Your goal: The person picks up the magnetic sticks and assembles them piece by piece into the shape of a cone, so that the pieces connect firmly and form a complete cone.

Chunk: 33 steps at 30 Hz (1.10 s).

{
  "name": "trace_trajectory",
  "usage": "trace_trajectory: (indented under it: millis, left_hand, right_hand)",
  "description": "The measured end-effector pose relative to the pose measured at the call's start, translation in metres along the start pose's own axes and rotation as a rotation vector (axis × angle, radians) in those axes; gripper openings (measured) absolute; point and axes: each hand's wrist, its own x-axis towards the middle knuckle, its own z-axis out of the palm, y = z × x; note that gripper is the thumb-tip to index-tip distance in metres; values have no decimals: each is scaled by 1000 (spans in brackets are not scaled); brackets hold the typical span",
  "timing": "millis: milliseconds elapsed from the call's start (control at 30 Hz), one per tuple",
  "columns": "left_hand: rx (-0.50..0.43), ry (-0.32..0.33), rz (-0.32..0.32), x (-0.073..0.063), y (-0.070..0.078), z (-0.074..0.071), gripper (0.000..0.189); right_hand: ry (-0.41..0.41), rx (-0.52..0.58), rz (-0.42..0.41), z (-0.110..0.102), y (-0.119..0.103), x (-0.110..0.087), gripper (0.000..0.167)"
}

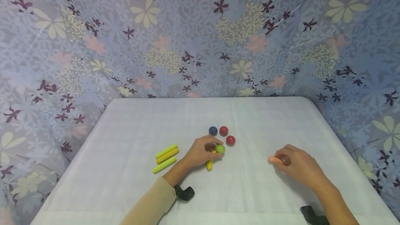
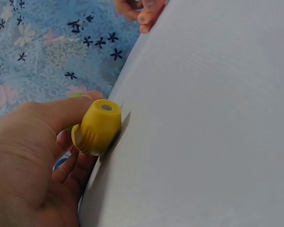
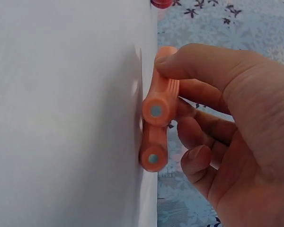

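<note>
My left hand point(image 1: 203, 151) pinches a light green ball point(image 1: 220, 149) between thumb and fingers. Under the hand is a curved yellow magnetic rod point(image 1: 209, 164); whether the ball touches it I cannot tell. In the left wrist view, the yellow rod's end point(image 2: 98, 127) shows a metal disc close to the thumb, and the ball is mostly hidden behind it. To the right, my right hand point(image 1: 298, 164) pinches an orange magnetic rod point(image 3: 163, 90) between thumb and fingers. A second orange rod point(image 3: 154, 149) lies just beside it, seen in the right wrist view.
Beyond the left hand sit a blue ball point(image 1: 213, 131), a red ball point(image 1: 223, 131) and another red ball point(image 1: 230, 140). Left of that hand lie a yellow rod point(image 1: 167, 156) and two yellow-green rods point(image 1: 164, 165). A white cloth point(image 1: 140, 121) covers the table.
</note>
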Motion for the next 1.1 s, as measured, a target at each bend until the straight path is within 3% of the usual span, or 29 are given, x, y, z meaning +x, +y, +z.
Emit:
trace_trajectory:
  millis: [367,667,1100]
  left_hand:
    - [3,-3,-12,0,-2,1,41]
    - [8,-4,-28,0,-1,1,41]
    - [2,-16,-22,0,-1,2,41]
  right_hand:
    - [55,-34,-37,7,-12,11,36]
    - [25,-39,-55,12,-25,23,37]
    - [58,-28,-112,27,-48,42,27]
